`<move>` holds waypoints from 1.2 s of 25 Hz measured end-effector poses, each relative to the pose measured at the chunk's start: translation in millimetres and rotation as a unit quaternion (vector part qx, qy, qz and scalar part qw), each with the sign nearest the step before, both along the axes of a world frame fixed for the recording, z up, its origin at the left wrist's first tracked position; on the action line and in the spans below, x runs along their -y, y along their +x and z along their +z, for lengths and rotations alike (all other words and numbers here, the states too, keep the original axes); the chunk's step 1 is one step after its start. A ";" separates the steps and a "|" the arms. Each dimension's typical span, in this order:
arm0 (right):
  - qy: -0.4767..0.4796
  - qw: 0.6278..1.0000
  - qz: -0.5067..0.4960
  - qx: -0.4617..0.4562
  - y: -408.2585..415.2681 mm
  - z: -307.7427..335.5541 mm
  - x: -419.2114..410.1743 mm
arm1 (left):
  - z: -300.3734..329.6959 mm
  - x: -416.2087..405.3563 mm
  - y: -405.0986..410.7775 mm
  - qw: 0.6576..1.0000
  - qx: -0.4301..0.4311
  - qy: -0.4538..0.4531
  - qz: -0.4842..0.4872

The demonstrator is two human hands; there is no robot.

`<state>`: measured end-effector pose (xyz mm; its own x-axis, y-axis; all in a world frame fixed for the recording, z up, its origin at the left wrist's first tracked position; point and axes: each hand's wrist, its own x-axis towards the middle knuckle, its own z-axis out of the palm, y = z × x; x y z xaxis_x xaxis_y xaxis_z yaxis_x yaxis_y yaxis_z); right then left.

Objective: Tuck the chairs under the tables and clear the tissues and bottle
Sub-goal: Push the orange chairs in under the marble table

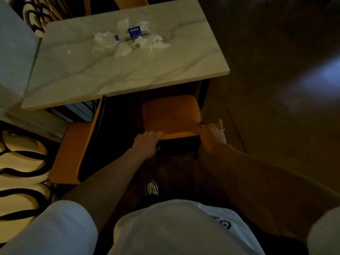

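Note:
An orange chair [170,113] stands at the near edge of the marble table [147,70], its seat partly under the tabletop. My left hand [147,142] grips the left end of its backrest top and my right hand [211,135] grips the right end. A second orange chair [73,153] stands to the left, turned sideways and out from the table. On the far part of the tabletop lies an empty plastic bottle [131,33] with a blue label and cap, on its side. Several crumpled white tissues [123,46] lie around it.
A patterned cream and black surface [20,162] runs along the left. Dark wooden floor [276,89] spreads to the right of the table. My shoe [151,187] is on the floor just behind the held chair. Another orange chair back [128,1] shows beyond the table.

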<state>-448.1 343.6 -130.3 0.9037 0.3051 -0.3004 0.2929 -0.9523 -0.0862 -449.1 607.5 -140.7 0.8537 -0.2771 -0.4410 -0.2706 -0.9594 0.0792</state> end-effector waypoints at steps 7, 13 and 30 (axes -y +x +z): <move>0.007 0.999 -0.024 -0.028 49.4 4.7 12.7 | 2.9 19.0 36.3 1.000 0.002 -0.004 0.018; 0.027 0.999 -0.019 -0.017 93.7 0.7 18.2 | 0.9 19.5 79.1 1.000 0.005 -0.018 0.008; 0.048 0.998 0.006 -0.047 231.5 -1.4 40.5 | 2.6 34.2 212.9 1.000 -0.007 -0.019 0.023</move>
